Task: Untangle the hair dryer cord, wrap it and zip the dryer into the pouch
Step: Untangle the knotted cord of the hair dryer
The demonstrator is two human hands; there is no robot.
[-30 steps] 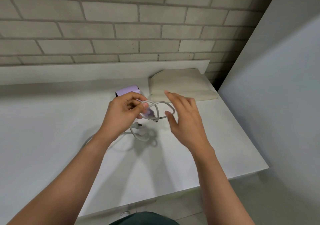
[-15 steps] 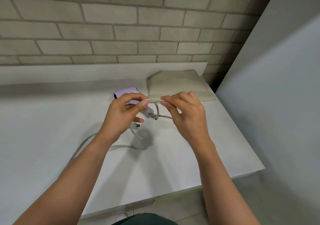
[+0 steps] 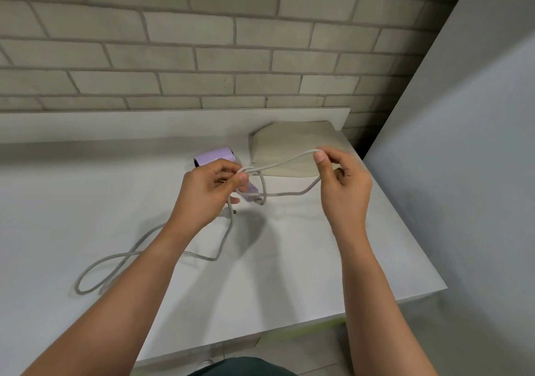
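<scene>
– Lilac plastic hair dryer [image 3: 214, 157]: how is it looking?
– It is lying on its side on the white table [image 3: 86, 196]. Its short barrel is showing at twelve o'clock of the left hand [image 3: 205, 196], and its handle is poking out past the fingers at about two o'clock.
– And the pale grey round cord [image 3: 224, 239]?
– It is crossing over itself beside the handle. The left hand is pinching that crossing between curled thumb and forefinger. The right hand [image 3: 344, 187], at three o'clock of the left and apart from it, is pinching a raised bend of cord between thumb and forefinger, with its other fingers curling loosely.
– The rest of it?
– It is trailing down to the table and lying in a slack loop at eight o'clock of the left hand. The beige fabric pouch [image 3: 292, 144] is lying flat at eleven o'clock of the right hand, just beside the dryer.
</scene>
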